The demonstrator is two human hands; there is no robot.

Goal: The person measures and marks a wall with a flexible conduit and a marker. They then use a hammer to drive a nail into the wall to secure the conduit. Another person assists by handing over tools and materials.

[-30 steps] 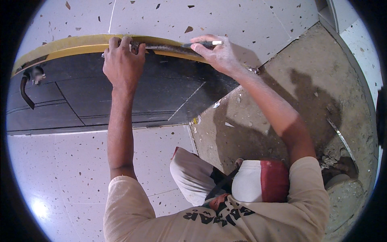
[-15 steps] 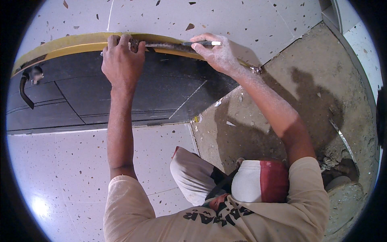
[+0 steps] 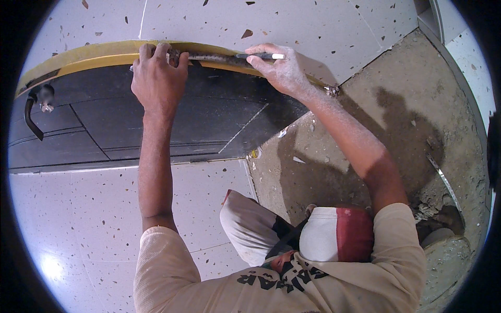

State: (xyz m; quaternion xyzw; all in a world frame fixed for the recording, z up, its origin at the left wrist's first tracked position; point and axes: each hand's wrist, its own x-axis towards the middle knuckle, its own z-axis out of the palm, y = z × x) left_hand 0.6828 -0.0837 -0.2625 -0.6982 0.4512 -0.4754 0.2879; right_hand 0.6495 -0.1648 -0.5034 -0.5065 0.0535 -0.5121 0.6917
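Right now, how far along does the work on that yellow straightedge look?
Done: speckled tiles are laid. In hand: the left hand grips the yellow straightedge while the right hand holds a pencil against its edge. Left: the bare mortar bed remains untiled.

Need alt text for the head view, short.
Left hand presses a long yellow straightedge on dark tiles while the right hand draws a white pencil along its edge. Speckled white floor tiles surround; bare mortar bed lies to the right.
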